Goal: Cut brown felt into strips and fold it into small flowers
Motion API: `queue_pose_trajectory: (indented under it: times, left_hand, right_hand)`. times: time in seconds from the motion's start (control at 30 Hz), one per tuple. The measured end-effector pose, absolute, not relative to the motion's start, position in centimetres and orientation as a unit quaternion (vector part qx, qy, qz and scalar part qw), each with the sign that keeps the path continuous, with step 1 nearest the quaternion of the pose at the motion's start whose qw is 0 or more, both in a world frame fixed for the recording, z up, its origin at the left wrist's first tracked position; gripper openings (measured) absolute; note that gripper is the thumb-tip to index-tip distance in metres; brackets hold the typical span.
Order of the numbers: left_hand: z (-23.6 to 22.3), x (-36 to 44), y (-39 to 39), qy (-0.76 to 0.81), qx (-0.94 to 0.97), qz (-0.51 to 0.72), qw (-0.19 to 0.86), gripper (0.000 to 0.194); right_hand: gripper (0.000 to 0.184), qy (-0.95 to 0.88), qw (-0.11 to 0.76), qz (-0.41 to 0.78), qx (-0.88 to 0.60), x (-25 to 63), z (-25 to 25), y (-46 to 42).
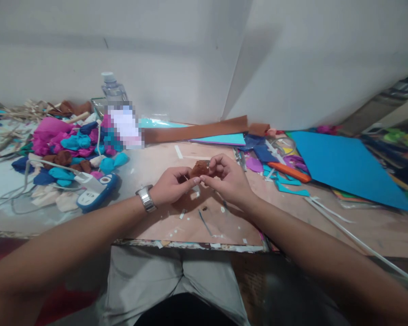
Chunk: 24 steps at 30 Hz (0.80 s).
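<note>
Both hands meet above the middle of the worktable (149, 217). Between them is a small brown rolled piece of crepe or foam (200, 168), shaped like a bud. My left hand (172, 185), with a metal watch on its wrist, pinches the piece from below left. My right hand (226, 179) curls its fingers round the piece's right side, thumb and forefinger pressed at its base. Small white scraps lie on the board under the hands.
A heap of pink, teal, blue and brown rolled buds (71, 147) lies at the left, with a power strip (97, 190) and a water bottle (114, 90). Blue sheet (343, 165), orange cutter (289, 172), brown strip (197, 131) and a thin white rod (357, 240) lie right.
</note>
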<state>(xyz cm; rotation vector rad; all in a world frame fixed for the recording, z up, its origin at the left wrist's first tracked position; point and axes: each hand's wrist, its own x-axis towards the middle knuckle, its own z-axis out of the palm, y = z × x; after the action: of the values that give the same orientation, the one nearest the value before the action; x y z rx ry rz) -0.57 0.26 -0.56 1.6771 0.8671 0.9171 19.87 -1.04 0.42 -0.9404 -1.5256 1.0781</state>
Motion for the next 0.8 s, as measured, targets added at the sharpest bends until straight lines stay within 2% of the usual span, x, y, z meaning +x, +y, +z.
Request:
queue_pose_trajectory:
  times: [0.07,0.23,0.6,0.8]
  left_hand:
    - [-0.49,-0.59,0.23,0.355,0.705,0.375,0.487,0.035]
    - [-0.38,-0.69,0.33,0.348,0.722,0.362,0.476,0.035]
    - [-0.3,-0.75,0.36,0.338,0.728,0.35,0.482,0.04]
    - [-0.26,-0.64,0.29,0.349,0.736,0.356,0.458,0.031]
  right_hand:
    - [0.036,-0.62,0.492,0.474,-0.386,19.97,0.32,-0.94]
    - [0.062,-0.575,0.475,0.551,-0.373,19.89,0.18,-0.75]
    - [0.056,-0.563,0.494,0.547,-0.374,19.92,-0.17,-0.42]
    - [0.055,-0.55,0.502,0.556,-0.368,19.86,0.0,-0.45]
